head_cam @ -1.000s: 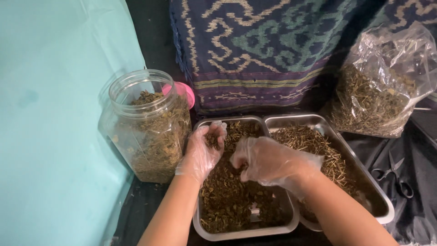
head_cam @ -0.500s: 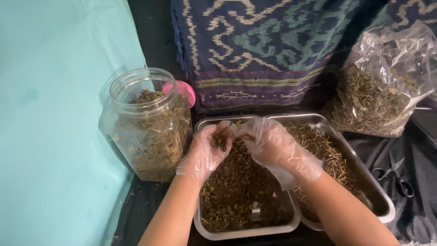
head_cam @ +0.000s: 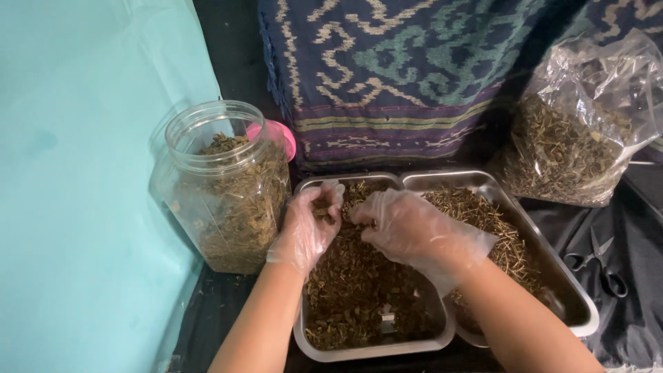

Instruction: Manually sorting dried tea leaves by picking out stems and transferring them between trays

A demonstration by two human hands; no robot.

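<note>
At your far left stands a clear plastic jar (head_cam: 224, 190), open at the top and filled nearly to the neck with dried greenish-brown herb; a pink lid (head_cam: 282, 137) peeks out just behind it. Beside the jar, in front of you, sits a steel tray (head_cam: 376, 342) heaped with dark dried herb bits (head_cam: 359, 290). Your left hand (head_cam: 309, 224), in a thin clear glove, is cupped over the tray's far left corner, fingers curled inward and closed on a small pinch of the herb. Your right hand (head_cam: 414, 231), gloved the same way, hovers over the middle of that tray, palm down, its fingertips bent toward the left hand and nipping at the herb; how firmly they grip, you cannot tell. A second steel tray (head_cam: 552, 269) touches the first on the right and holds paler, stalky stems. Farther right lies a clear plastic bag (head_cam: 580, 131) stuffed with dried stems, and black-handled scissors (head_cam: 601, 266) rest on the dark cloth near the tray.
</note>
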